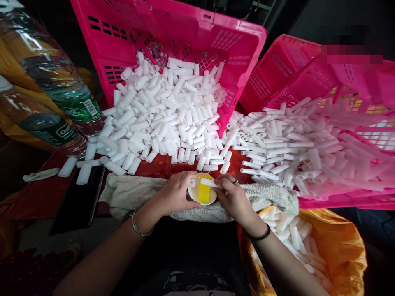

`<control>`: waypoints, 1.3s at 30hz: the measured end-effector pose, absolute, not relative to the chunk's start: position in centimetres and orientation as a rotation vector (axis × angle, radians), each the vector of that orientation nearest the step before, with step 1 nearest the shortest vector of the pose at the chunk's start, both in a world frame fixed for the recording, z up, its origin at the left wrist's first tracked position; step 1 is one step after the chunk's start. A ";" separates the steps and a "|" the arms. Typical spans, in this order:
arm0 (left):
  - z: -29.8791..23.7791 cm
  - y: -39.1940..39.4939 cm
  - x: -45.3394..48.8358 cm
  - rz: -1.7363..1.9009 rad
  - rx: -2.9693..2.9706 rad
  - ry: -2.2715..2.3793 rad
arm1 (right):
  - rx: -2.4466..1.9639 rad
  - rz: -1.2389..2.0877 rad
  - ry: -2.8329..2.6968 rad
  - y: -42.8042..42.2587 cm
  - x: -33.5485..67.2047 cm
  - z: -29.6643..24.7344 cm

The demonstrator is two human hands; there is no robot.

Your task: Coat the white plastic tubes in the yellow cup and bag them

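Note:
My left hand (174, 193) is closed around a short white plastic tube (192, 183) at the left rim of a small round dish (195, 195) that holds a yellow sponge (204, 193). My right hand (233, 197) pinches a thinner white tube (208, 182) and holds its end over the sponge. Both hands rest on a grey-white towel (129, 193) at the near table edge. A heap of short thick white tubes (166, 119) spills from a tipped pink crate (173, 37) just beyond. Thin white tubes (277, 144) lie piled to the right.
A second pink crate (354, 98) lies at the right. An orange bag (339, 246) with assembled white tubes hangs near my right forearm. Two plastic water bottles (55, 82) stand at the left. A dark phone (82, 199) lies left of the towel.

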State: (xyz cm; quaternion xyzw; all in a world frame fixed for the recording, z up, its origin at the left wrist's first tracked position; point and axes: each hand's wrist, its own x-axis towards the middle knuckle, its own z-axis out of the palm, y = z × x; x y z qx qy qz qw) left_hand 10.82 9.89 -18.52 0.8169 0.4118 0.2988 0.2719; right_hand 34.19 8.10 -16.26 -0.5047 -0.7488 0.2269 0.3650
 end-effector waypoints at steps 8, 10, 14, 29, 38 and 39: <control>-18.4 9.8 10.8 0.804 2.134 1.122 | -1.306 0.602 -1.972 8.4 34.7 -16.2; -18.4 9.8 10.8 0.802 2.134 1.120 | -1.227 0.514 -1.995 8.5 34.7 -16.5; -18.6 9.7 10.8 0.807 2.143 1.128 | -1.325 0.761 -1.877 8.5 34.7 -16.8; -18.3 9.6 10.7 0.785 2.203 1.141 | -0.826 -0.245 -2.484 7.8 38.6 -16.7; -14.7 8.6 10.5 0.879 2.287 1.074 | -1.085 0.380 -1.879 5.4 36.4 -12.8; -14.0 8.3 10.6 0.876 2.321 1.042 | -1.088 0.481 -1.823 5.0 35.8 -12.5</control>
